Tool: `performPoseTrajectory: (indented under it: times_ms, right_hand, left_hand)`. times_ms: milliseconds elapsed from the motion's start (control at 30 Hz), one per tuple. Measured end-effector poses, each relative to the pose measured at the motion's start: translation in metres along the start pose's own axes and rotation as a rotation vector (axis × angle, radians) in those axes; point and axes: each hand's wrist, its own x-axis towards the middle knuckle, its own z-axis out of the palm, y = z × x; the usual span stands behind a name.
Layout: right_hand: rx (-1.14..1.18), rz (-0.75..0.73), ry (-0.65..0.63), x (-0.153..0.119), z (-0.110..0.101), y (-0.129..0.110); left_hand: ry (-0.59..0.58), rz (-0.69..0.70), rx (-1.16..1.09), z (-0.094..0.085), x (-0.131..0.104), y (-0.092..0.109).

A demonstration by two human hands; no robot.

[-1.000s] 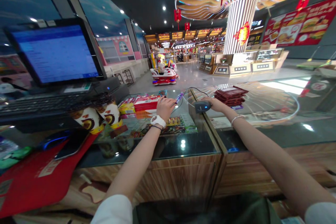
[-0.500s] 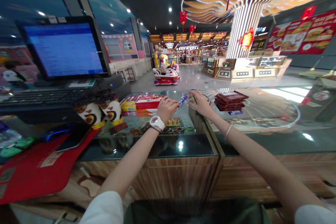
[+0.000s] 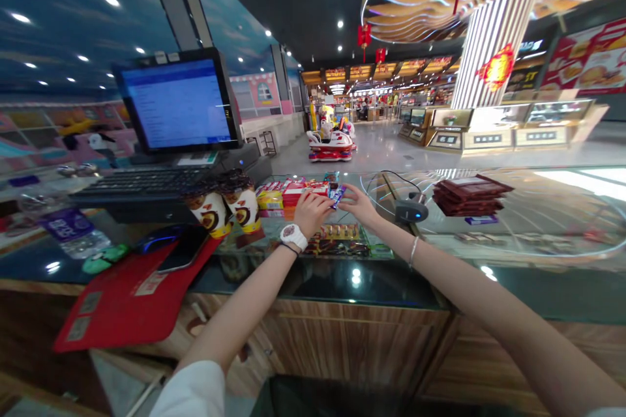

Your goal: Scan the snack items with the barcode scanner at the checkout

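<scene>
Between my two hands, over the glass counter, is a small purple-wrapped candy bar [image 3: 337,195]. My left hand [image 3: 313,214], with a white watch on its wrist, has its fingers closed on the bar's near left side. My right hand [image 3: 360,206] pinches the bar from the right with thumb and fingers. Just beyond the left hand lie red boxes [image 3: 306,190] and a yellow pack [image 3: 270,201]. To the right of my hands, a stack of dark red-brown flat packs [image 3: 469,195] rests on the glass, with another purple bar [image 3: 482,220] at its near edge.
A small black device [image 3: 411,210] with a cable stands right of my right hand. On the left are two patterned cups [image 3: 244,210], a keyboard [image 3: 141,186], a monitor [image 3: 178,104], a phone [image 3: 184,249], a red mat [image 3: 124,303] and a water bottle [image 3: 73,231].
My right hand has moved in from beside the bar and now grips it along with the left. The view has turned left, uncovering the black device.
</scene>
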Motion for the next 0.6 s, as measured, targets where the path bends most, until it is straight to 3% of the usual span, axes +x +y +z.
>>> performPoseTrajectory:
  times_ms: [233, 600]
  right_hand:
    - [0.249, 0.124, 0.049, -0.017, -0.004, 0.0]
    - [0.048, 0.041, 0.102, -0.01, -0.012, -0.007]
  left_hand:
    - [0.003, -0.061, -0.079, 0.012, 0.0, 0.01]
    - [-0.061, -0.09, -0.059, 0.009, 0.002, 0.015]
